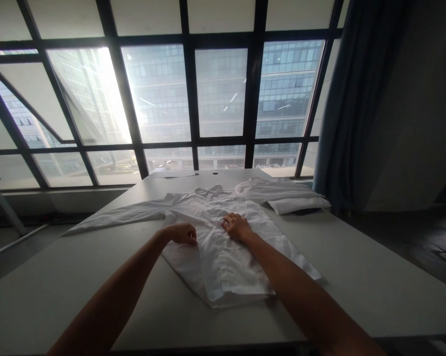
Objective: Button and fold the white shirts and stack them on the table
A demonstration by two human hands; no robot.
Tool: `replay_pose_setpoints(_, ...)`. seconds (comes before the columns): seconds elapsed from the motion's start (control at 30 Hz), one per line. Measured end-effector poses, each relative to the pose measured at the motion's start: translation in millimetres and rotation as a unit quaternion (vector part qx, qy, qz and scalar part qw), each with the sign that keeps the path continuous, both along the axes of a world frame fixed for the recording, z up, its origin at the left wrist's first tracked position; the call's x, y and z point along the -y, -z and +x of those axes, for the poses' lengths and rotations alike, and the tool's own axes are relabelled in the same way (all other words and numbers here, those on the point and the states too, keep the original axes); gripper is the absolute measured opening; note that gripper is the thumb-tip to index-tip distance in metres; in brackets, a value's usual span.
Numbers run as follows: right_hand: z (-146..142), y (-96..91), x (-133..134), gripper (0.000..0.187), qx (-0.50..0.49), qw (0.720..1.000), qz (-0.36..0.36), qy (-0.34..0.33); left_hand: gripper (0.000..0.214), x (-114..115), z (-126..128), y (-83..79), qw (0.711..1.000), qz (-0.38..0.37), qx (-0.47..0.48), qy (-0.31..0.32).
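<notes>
Stretching both forearms (300, 294) over the table (356, 301), above a white shirt (243, 272) lying spread out on it — curling the left hand (180, 233) nearly closed at a front edge, not showing clearly whether pinching any cloth — and resting the right hand (238, 228) palm-down on the shirt's middle, with fingers loosely open, clasping nothing visible.

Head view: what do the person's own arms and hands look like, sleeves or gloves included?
The left hand and right hand are ungloved. Both forearms are bare, with no sleeve, watch or bracelet visible. Any ring is too unclear to tell.
</notes>
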State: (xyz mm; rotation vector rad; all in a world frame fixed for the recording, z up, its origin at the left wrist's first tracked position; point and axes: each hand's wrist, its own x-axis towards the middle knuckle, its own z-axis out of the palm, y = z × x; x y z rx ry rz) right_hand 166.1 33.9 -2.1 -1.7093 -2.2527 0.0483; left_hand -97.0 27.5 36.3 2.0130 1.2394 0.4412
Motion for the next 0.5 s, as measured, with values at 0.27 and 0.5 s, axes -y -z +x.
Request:
replay_pose_setpoints(0.27, -8, -10.0, 12, 0.040, 0.076, 0.997, 0.005, -0.008, 0.023, 48, -31, -47.5, 0.990, -0.113, 0.028, 0.076)
replay_pose_setpoints(0.5, 4, -9.0, 15, 0.040, 0.045, 0.998, 0.026, -0.026, 0.064, 81, -65, -79.5, 0.940, -0.328, -0.009, 0.095)
